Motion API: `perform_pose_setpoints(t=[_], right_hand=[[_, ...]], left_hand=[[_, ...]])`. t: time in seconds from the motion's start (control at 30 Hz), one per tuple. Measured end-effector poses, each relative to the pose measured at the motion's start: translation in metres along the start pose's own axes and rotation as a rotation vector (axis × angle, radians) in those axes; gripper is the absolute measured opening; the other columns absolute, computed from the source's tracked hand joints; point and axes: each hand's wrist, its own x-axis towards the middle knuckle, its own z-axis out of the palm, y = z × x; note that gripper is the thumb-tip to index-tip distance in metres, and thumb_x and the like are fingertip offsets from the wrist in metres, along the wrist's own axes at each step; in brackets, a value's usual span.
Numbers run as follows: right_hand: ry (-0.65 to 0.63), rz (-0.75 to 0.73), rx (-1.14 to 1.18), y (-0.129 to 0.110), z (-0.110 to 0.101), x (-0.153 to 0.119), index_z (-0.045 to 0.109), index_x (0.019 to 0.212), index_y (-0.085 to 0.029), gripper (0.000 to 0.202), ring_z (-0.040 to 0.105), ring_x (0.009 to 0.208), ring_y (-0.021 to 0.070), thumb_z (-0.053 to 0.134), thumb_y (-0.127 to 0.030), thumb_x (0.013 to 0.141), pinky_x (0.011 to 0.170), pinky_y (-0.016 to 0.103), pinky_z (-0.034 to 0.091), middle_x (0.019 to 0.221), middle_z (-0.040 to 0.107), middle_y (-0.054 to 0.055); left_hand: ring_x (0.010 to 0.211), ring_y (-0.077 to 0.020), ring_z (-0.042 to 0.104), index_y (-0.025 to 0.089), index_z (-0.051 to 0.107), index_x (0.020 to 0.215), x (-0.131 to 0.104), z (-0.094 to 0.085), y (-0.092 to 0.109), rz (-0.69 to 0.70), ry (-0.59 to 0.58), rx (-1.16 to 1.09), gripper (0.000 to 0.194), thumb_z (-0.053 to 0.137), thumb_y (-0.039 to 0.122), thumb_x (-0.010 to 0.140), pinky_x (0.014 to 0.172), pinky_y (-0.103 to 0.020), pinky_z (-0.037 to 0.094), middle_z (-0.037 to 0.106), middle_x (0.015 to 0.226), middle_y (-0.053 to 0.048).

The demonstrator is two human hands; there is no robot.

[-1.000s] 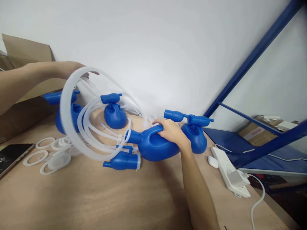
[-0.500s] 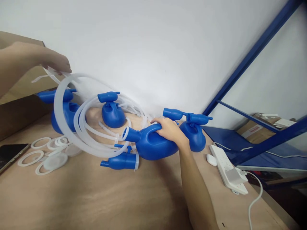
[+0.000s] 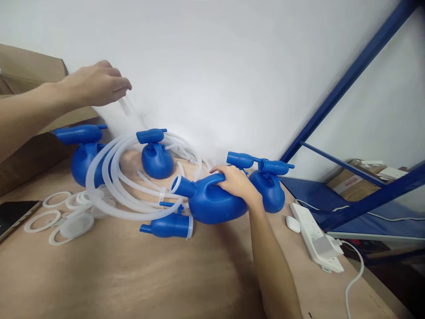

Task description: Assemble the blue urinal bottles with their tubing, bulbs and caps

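Observation:
My right hand (image 3: 234, 180) is closed round the top of a large blue bottle (image 3: 214, 204), whose white-rimmed mouth points left. Beside that mouth lies a blue nozzle piece (image 3: 171, 225). Raised at the upper left, my left hand (image 3: 102, 84) has its fingers pressed together on the end of a clear tube (image 3: 128, 106). Below it, coils of translucent tubing (image 3: 114, 177) spread over the table. Two smaller blue bottles stand by the coils, one at the left (image 3: 81, 166) and one behind (image 3: 157, 161). Another blue bottle (image 3: 270, 192) is right of my right hand.
White rings and discs (image 3: 76, 225) lie at the left near a dark phone-like object (image 3: 16, 215). Cardboard boxes (image 3: 33, 66) stand at the back left. At the right are a white power strip (image 3: 310, 235), a small white case (image 3: 292, 223) and a blue metal rack (image 3: 352, 66).
My left hand has moved right and up, drawing the tube end with it. The large loop of tubing has dropped lower onto the coils. My right hand stays on the large bottle.

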Motion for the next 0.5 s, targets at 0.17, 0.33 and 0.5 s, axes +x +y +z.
perform_pose_setpoints(t=[0.17,0.33,0.5], right_hand=[[0.068,0.001,0.065,0.004,0.0,0.001,0.077,0.121,-0.029,0.041,0.073,0.114,0.0275,0.063,-0.017,0.084,0.094,0.035,0.053,0.122,0.081,0.003],[0.226,0.009,0.236,0.022,-0.011,-0.003,0.08,0.107,-0.023,0.037,0.075,0.103,0.0249,0.058,-0.011,0.08,0.09,0.033,0.054,0.107,0.083,0.005],[0.246,0.036,0.283,0.023,-0.02,-0.011,0.081,0.106,-0.021,0.034,0.075,0.1,0.0257,0.062,-0.013,0.079,0.093,0.036,0.054,0.107,0.082,0.006]], left_hand=[[0.117,-0.0216,0.06,0.005,0.073,0.12,0.0,-0.006,0.09,-0.011,0.135,0.088,0.066,0.028,0.049,0.1,0.111,-0.037,0.04,0.074,0.117,-0.006],[0.104,-0.0271,0.07,0.01,0.073,0.11,-0.048,0.014,0.161,0.12,-0.008,-0.013,0.052,0.037,0.047,0.099,0.094,-0.033,0.048,0.076,0.109,-0.013],[0.086,-0.0274,0.069,0.02,0.067,0.092,-0.103,0.047,0.194,-0.028,-0.055,-0.133,0.05,0.028,0.05,0.105,0.07,-0.034,0.043,0.075,0.093,-0.009]])
